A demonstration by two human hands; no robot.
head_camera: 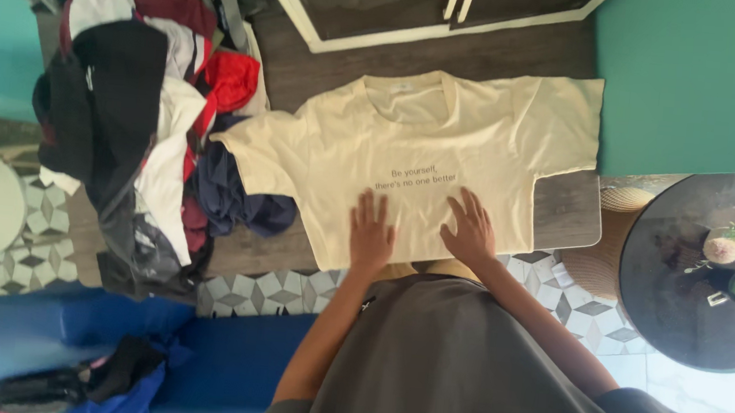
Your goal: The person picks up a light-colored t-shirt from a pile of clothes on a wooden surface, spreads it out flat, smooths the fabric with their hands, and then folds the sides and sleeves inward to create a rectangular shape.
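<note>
We see the cream T-shirt (pixel 416 162) spread flat, front up, on the dark wooden tabletop (pixel 562 210). Both hands lie open, palms down, on its lower hem area: the left hand (pixel 370 233) and the right hand (pixel 470 229) side by side, slightly apart, grasping nothing. A pile of mixed clothes (pixel 142 98) lies just beside the shirt's sleeve.

small pale neck label (pixel 405 87) inside cream shirt (pixel 498 129) collar
</note>
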